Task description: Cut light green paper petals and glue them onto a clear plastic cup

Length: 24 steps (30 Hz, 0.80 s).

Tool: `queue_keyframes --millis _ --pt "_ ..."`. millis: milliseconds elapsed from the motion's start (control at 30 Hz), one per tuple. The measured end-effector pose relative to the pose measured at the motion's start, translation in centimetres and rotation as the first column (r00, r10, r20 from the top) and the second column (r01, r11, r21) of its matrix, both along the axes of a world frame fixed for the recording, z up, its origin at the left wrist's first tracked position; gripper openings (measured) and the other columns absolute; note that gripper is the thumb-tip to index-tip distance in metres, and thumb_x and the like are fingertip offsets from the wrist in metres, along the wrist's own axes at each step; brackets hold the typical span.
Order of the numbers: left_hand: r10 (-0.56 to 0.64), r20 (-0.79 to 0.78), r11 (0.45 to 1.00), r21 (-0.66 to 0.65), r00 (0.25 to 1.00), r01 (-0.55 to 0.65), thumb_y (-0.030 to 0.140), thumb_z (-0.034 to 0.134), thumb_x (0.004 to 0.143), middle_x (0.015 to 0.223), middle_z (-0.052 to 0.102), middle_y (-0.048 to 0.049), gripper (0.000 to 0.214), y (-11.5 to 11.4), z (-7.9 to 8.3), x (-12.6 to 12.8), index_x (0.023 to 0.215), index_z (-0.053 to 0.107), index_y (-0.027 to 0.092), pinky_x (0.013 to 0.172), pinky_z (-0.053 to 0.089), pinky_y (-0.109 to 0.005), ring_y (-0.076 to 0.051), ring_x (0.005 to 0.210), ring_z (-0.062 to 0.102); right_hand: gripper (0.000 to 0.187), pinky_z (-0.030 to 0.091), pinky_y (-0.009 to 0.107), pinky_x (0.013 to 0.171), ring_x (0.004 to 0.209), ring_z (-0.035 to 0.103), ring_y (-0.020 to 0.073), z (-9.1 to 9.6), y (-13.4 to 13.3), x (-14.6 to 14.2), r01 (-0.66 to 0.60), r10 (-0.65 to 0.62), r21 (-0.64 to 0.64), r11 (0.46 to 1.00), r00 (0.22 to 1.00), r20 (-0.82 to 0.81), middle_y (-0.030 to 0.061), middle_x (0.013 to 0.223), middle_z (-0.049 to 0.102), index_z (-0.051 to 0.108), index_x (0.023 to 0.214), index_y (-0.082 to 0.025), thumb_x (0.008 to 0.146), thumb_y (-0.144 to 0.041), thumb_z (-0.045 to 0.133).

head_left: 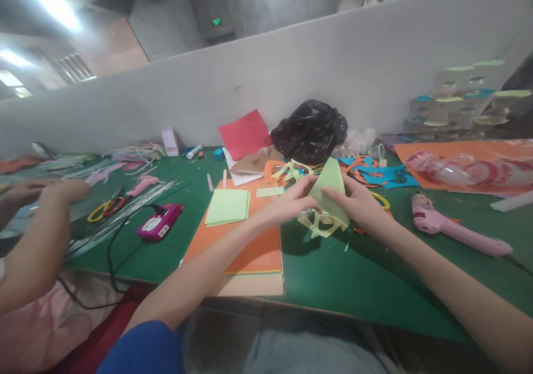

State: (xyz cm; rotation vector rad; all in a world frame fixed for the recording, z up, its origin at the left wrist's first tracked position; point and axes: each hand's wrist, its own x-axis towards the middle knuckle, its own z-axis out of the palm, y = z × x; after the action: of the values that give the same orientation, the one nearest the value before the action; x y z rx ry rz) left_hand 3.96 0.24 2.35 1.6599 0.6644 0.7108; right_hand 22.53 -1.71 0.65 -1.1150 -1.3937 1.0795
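Observation:
A folded piece of light green paper (331, 188) is held up between my two hands, just above the table. My left hand (297, 199) grips its left edge, and my right hand (353, 199) has the thumb across its front face. Pale yellow-green cut scraps (322, 224) lie beneath them. To the left rests a stack of light green paper squares (227, 206) on top of orange sheets (254, 252). A yellow scissor handle (381, 200) shows partly behind my right hand.
A pink glue gun (462, 229) lies at right, near orange paper with plastic cups (453, 168). A black plastic bag (310, 129) sits against the partition. A magenta power box (160, 223) with a cable is at left, beside another person's arm (45, 235).

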Motion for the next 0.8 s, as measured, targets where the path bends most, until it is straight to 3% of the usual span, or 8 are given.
queue_keyframes --millis 133,267,367,567,733,800 --pt "0.102 -0.056 0.993 0.07 0.993 -0.098 0.047 0.065 0.089 0.088 0.061 0.0007 0.032 0.1 -0.4 0.2 0.104 0.052 0.021 0.062 0.047 -0.025 -0.009 0.065 0.059 0.055 0.055 0.033 0.063 0.078 0.067 0.0232 0.2 -0.1 0.1 -0.001 0.001 0.01 1.0 1.0 -0.003 0.0061 0.096 0.074 0.065 0.102 -0.02 0.066 -0.06 0.08" --pt "0.156 -0.057 0.983 0.111 0.986 -0.149 0.045 0.064 0.09 0.064 0.051 0.0055 0.031 0.0 0.1 0.5 0.082 0.049 0.019 0.055 0.041 -0.023 -0.007 0.055 0.052 0.057 0.055 0.032 0.062 0.077 0.067 0.0222 0.6 -0.2 0.4 -0.023 0.024 0.038 0.999 0.999 -0.043 0.0047 0.094 0.073 0.065 0.101 -0.023 0.065 -0.065 0.08" --pt "0.173 -0.013 0.979 0.116 0.985 -0.17 0.036 0.06 0.093 0.063 0.052 0.0055 0.024 -0.1 0.7 0.6 0.081 0.048 0.019 0.056 0.041 -0.024 -0.007 0.054 0.051 0.056 0.057 0.032 0.065 0.078 0.067 0.0218 0.9 -0.3 0.8 -0.053 0.054 0.023 0.998 0.996 -0.068 0.0035 0.093 0.073 0.068 0.101 -0.025 0.067 -0.068 0.078" --pt "0.167 -0.079 0.98 0.123 0.983 -0.156 0.027 0.054 0.096 0.062 0.058 0.0035 0.016 -0.3 1.3 0.4 0.083 0.052 0.018 0.06 0.045 -0.024 -0.007 0.056 0.054 0.047 0.058 0.035 0.08 0.089 0.068 0.0232 0.9 -0.2 1.4 -0.083 0.085 0.02 0.996 0.993 -0.079 0.0028 0.097 0.073 0.073 0.1 -0.028 0.077 -0.07 0.07" --pt "0.178 -0.069 0.98 0.099 0.982 -0.171 0.022 0.054 0.095 0.072 0.061 0.0022 0.007 0.0 1.0 0.6 0.097 0.057 0.016 0.062 0.049 -0.023 -0.008 0.061 0.061 0.043 0.055 0.035 0.068 0.078 0.064 0.0218 0.4 0.0 1.3 0.023 -0.026 0.111 0.994 0.999 0.027 0.0032 0.086 0.071 0.07 0.085 -0.026 0.074 -0.068 0.072" --pt "0.204 -0.062 0.976 0.093 0.977 -0.197 0.018 0.053 0.094 0.076 0.062 0.0015 0.012 0.1 0.8 0.7 0.105 0.058 0.015 0.062 0.05 -0.023 -0.009 0.062 0.062 0.043 0.052 0.034 0.065 0.074 0.062 0.0213 0.4 0.0 1.2 0.05 -0.056 0.114 0.992 0.997 0.049 0.0033 0.081 0.069 0.068 0.082 -0.025 0.075 -0.067 0.071"
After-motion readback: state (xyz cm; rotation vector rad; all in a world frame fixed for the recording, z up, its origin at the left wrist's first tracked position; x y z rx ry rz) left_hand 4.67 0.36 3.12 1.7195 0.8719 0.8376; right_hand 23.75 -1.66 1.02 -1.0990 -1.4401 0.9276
